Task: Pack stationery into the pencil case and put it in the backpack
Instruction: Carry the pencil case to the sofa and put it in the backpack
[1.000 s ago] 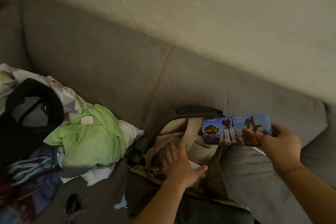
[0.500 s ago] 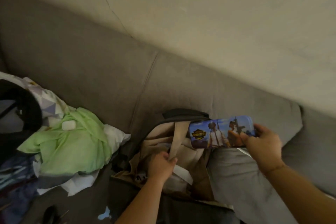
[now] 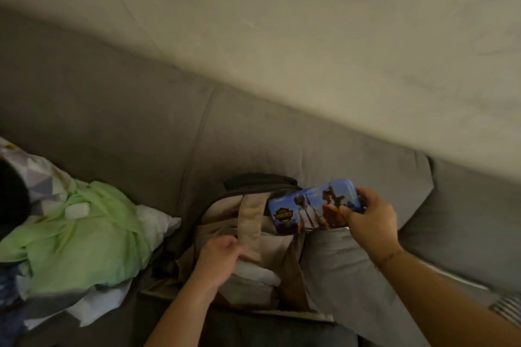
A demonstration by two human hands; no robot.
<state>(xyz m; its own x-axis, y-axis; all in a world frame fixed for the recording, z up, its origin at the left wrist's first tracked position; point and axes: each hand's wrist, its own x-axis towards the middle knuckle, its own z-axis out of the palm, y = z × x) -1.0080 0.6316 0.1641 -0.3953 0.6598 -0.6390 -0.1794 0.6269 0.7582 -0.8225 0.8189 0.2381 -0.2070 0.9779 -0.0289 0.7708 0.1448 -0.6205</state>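
A beige backpack [image 3: 225, 214] with a dark top stands on the grey sofa, its mouth facing me. My left hand [image 3: 220, 256] grips the lower end of its beige strap [image 3: 250, 222] at the front. My right hand [image 3: 369, 220] holds a blue pencil case [image 3: 304, 208] printed with game figures by its right end. The case lies level at the backpack's upper right edge, its left end over the opening. The inside of the backpack is mostly hidden.
A heap of clothes with a light green garment [image 3: 84, 236] lies on the sofa seat to the left. A grey cushion [image 3: 344, 276] leans against the backpack's right side. The grey sofa back [image 3: 141, 127] and a pale wall [image 3: 310, 36] rise behind.
My left hand went from lying flat on the backpack to gripping its strap. The pencil case in my right hand has moved left, closer to the backpack's opening.
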